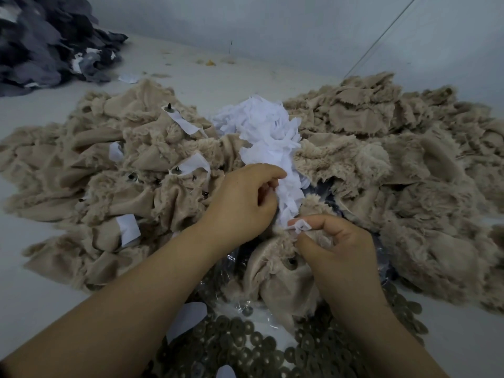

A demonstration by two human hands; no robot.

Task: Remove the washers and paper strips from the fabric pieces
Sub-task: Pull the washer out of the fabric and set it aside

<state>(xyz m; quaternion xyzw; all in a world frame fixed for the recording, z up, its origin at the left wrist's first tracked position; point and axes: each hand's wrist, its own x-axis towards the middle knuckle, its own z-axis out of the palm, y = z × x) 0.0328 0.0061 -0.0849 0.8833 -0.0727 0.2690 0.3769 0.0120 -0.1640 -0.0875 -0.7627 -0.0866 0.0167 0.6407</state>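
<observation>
The left hand (242, 199) is curling its fingers around something small near the white strip pile (268, 137), though what it is holding I cannot tell; the right hand (331, 246) is pinching a small white paper strip (300, 227) between thumb and forefinger, right at the furry edge of a tan fabric piece (275, 271) lying just below both hands; that piece is showing a dark round hole or washer near its middle; to the left a heap of fabric pieces (114, 170) is lying with paper strips and pointed metal studs on them, one strip (181, 120) sitting near the top; to the right a second heap (395, 148) of tan pieces is lying; dark washers (261, 347) are spreading across the table (35, 290) nearest the person, partly on clear plastic; a dark grey fabric pile (46, 42) is sitting at the far left corner.
</observation>
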